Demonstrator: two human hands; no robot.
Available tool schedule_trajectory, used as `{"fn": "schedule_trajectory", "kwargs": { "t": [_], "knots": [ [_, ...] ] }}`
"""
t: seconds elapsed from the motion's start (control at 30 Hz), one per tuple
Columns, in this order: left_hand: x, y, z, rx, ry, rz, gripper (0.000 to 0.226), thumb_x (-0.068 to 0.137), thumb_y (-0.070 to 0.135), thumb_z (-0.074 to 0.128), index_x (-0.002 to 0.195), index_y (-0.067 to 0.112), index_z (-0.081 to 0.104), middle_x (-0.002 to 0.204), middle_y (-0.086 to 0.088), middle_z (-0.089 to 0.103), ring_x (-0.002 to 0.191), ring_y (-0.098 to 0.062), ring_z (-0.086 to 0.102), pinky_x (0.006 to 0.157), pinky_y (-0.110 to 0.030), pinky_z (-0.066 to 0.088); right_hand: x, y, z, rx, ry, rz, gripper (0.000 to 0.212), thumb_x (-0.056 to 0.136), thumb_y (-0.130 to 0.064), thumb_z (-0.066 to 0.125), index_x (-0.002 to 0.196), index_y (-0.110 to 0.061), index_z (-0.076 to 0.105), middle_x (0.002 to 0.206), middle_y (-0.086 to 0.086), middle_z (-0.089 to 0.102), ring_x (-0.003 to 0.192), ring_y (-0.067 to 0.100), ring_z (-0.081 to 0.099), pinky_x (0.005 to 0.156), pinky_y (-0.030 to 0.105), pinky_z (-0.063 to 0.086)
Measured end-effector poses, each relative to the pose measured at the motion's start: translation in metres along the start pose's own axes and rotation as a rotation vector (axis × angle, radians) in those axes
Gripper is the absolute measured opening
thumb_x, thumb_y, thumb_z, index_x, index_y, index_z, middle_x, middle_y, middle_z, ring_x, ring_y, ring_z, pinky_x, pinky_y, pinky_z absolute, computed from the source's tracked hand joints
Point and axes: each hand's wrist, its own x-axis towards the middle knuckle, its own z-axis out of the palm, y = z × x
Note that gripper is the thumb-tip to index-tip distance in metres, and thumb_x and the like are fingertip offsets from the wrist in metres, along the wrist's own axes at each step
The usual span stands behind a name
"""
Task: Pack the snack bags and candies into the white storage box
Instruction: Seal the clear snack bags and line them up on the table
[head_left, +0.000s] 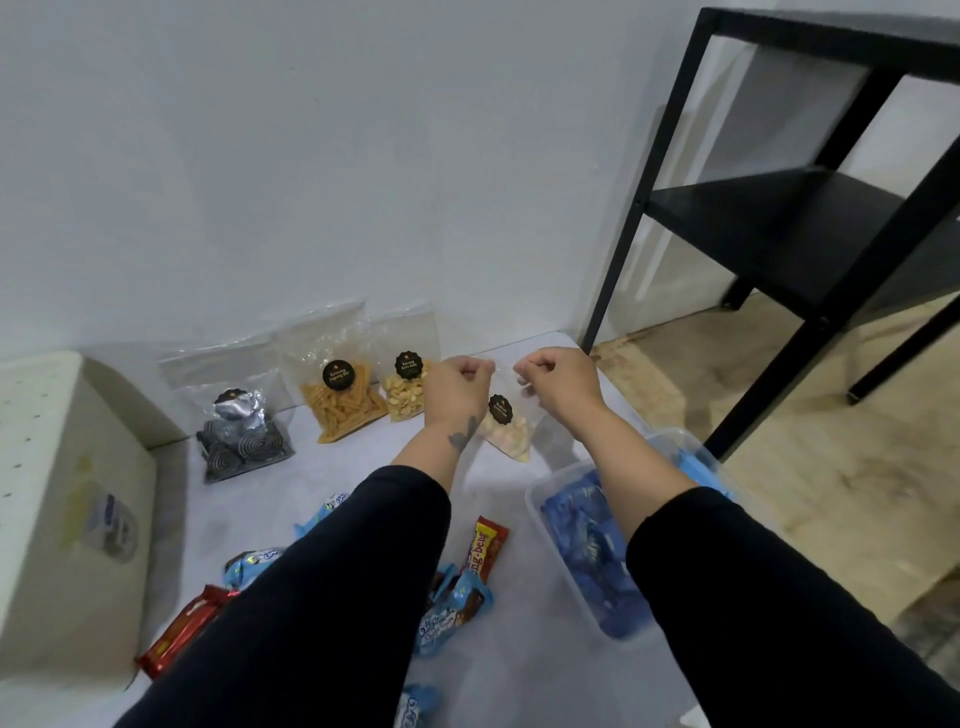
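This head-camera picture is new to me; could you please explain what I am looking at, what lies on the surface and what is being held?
There is no machine here: a camera worn on a person's head looks forward and down at their two bare hands, both arms in black sleeves. The left hand and right hand each pinch a top corner of a small clear plastic bag of pale snacks with a black round label, held up above the white surface. Against the wall stand three more clear bags: dark spiral coils, orange sticks and pale yellow pieces. Blue and red wrapped candies lie nearer. At right sits a clear plastic box holding blue packets.
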Motion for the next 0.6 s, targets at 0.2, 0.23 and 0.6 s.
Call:
{"fn": "schedule_trajectory", "kwargs": {
  "t": [0.2,0.23,0.6],
  "knots": [
    [0.002,-0.014,-0.002,-0.047,-0.027,0.049,0.032,0.084,0.015,0.069,0.11,0.012,0.05,0.107,0.0,0.054,0.102,-0.015,0.053,0.087,-0.026,0.043,0.01,-0.005,-0.015,-0.061,-0.112,-0.155,0.012,0.09,-0.011,0.062,0.089,-0.004,0.072,0.081,0.004,0.067,0.06,0.009,0.061,0.051,0.004,0.041],
    [0.003,-0.014,-0.001,-0.028,-0.054,0.033,0.033,0.085,0.015,0.068,0.114,0.011,0.052,0.107,0.002,0.054,0.101,-0.015,0.053,0.088,-0.028,0.043,0.012,-0.005,-0.017,-0.052,-0.14,-0.169,0.013,0.09,-0.011,0.062,0.09,-0.003,0.072,0.082,0.005,0.066,0.061,0.009,0.06,0.049,0.002,0.039],
    [0.029,-0.016,0.029,-0.048,0.139,-0.14,0.006,0.088,0.016,0.062,0.083,0.016,0.06,0.085,-0.002,0.061,0.078,-0.021,0.06,0.076,-0.034,0.055,0.057,0.044,-0.01,0.133,-0.362,0.144,0.035,0.082,-0.011,0.073,0.111,-0.019,0.056,0.107,0.008,0.056,0.103,0.029,0.062,0.082,0.047,0.057]
  ]
}}
